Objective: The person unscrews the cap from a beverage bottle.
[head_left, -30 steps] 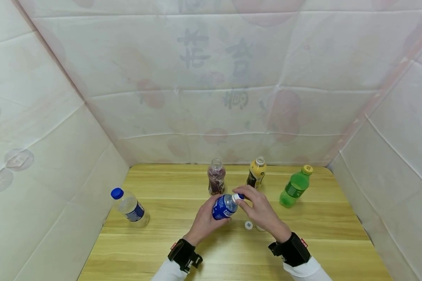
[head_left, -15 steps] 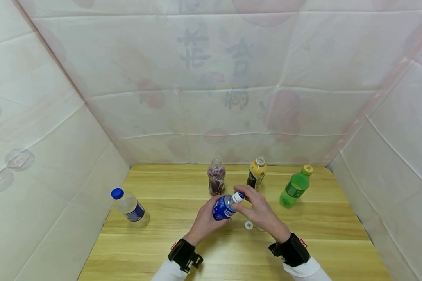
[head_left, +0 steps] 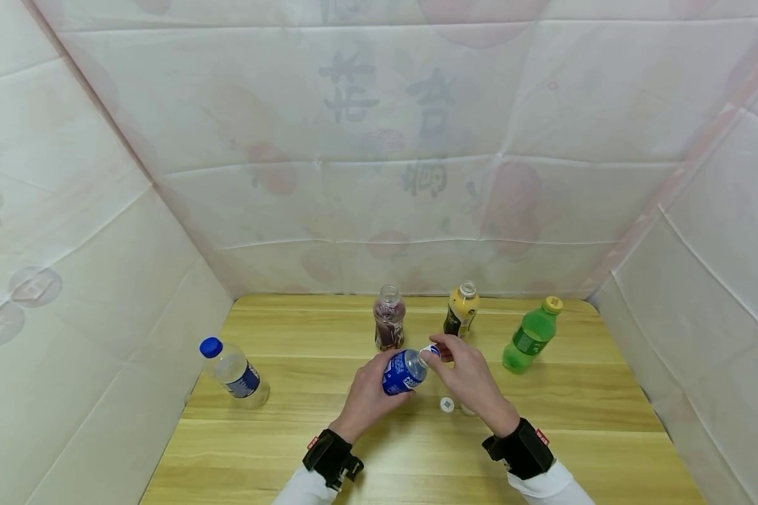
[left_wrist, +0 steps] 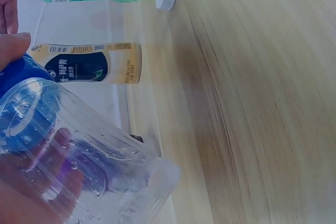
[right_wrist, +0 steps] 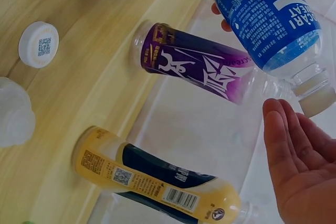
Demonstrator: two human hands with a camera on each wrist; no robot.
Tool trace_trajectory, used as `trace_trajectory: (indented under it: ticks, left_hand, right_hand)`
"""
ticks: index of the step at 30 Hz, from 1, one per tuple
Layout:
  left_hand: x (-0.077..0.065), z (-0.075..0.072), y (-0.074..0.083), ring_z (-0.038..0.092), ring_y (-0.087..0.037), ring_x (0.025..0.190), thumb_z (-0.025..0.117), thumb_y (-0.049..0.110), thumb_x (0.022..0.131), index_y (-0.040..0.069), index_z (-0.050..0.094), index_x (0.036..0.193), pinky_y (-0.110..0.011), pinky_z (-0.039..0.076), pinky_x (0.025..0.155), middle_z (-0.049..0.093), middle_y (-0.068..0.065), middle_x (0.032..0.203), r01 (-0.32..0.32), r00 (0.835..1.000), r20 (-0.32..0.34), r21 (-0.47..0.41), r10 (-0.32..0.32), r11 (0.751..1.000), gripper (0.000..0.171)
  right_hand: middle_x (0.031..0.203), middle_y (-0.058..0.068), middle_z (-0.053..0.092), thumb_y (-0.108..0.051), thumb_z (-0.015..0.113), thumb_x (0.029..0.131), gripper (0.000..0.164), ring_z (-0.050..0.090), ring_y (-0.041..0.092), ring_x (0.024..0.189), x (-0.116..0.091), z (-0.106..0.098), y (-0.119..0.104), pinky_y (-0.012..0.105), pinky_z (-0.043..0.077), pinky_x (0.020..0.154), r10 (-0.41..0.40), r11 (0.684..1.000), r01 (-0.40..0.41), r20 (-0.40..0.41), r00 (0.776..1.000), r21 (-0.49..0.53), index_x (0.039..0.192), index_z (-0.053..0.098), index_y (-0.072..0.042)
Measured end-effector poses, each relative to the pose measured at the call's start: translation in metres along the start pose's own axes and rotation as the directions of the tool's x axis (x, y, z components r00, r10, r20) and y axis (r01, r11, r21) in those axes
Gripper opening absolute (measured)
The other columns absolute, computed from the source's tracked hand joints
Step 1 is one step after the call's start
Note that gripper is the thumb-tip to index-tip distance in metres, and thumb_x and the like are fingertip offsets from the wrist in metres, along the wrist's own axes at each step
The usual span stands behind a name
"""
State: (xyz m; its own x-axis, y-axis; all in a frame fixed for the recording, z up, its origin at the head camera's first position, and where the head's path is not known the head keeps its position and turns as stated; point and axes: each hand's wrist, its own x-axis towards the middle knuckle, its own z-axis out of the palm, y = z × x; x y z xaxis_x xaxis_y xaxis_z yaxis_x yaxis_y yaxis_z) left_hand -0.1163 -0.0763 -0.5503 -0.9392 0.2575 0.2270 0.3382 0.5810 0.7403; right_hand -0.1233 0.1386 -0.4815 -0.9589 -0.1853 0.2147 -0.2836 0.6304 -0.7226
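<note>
Bottle (head_left: 403, 373) — tilted in left hand (head_left: 369, 398)

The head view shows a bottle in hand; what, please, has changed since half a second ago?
The thumb of the right hand has moved up the picture and now partly covers the cap of the tilted bottle, which the left hand still holds. The standing bottles stayed put.

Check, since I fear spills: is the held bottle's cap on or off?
On: the white cap tops the blue-labelled bottle in the right wrist view; how tight, cannot tell.
</note>
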Motion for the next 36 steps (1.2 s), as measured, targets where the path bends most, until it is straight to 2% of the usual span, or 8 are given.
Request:
trace_trajectory:
  ticks: [6,13,18,27,36]
  left_hand:
    - [-0.001,0.001,-0.001,0.062,-0.033,0.119,0.092,0.027,0.079,0.013,0.053,0.144,-0.057,0.049,0.102,0.064,-0.012,0.134,-0.012,1.0,-0.01,0.016,0.012,1.0,0.077]
    - [-0.001,0.0,0.0,0.062,-0.033,0.119,0.092,0.028,0.079,0.012,0.053,0.144,-0.057,0.048,0.103,0.064,-0.013,0.134,-0.011,1.0,-0.003,0.014,0.011,1.0,0.078]
    - [0.0,-0.001,0.001,0.062,-0.035,0.12,0.092,0.026,0.078,0.01,0.052,0.145,-0.057,0.05,0.102,0.063,-0.014,0.136,0.0,1.0,0.014,-0.018,0.0,1.0,0.079]
    - [0.001,-0.004,0.001,0.062,-0.033,0.121,0.091,0.024,0.079,0.008,0.051,0.146,-0.054,0.052,0.1,0.062,-0.012,0.137,0.016,0.998,0.059,-0.098,-0.01,0.995,0.08]
    - [0.001,-0.005,-0.001,0.062,-0.033,0.12,0.091,0.024,0.078,0.01,0.05,0.147,-0.054,0.052,0.099,0.062,-0.012,0.136,0.032,0.997,0.082,-0.182,-0.017,0.983,0.081]
  right_hand:
    - [0.1,0.001,0.07,-0.031,0.076,0.096,0.035,0.067,0.012,0.087,0.0,0.0,0.0,0.031,0.059,0.077,-0.02,0.999,0.019,-0.031,0.999,-0.037,0.119,0.071,-0.005]
    - [0.099,0.002,0.071,-0.027,0.079,0.093,0.032,0.067,0.013,0.085,0.0,0.0,0.001,0.03,0.058,0.074,-0.063,0.998,0.062,-0.033,0.997,-0.033,0.115,0.072,-0.005]
    - [0.102,0.001,0.072,-0.025,0.079,0.093,0.032,0.069,0.014,0.088,0.0,-0.001,0.003,0.03,0.059,0.076,-0.102,0.995,0.102,-0.02,0.995,-0.019,0.118,0.072,-0.005]
    - [0.113,0.007,0.071,-0.02,0.079,0.093,0.036,0.071,0.022,0.097,-0.002,-0.006,-0.001,0.042,0.062,0.081,-0.163,0.986,0.163,0.004,0.987,0.023,0.124,0.07,-0.004]
    - [0.114,0.006,0.071,-0.017,0.078,0.093,0.036,0.071,0.021,0.1,-0.003,-0.011,-0.007,0.035,0.061,0.083,-0.255,0.967,0.255,0.011,0.967,0.017,0.125,0.07,-0.003]
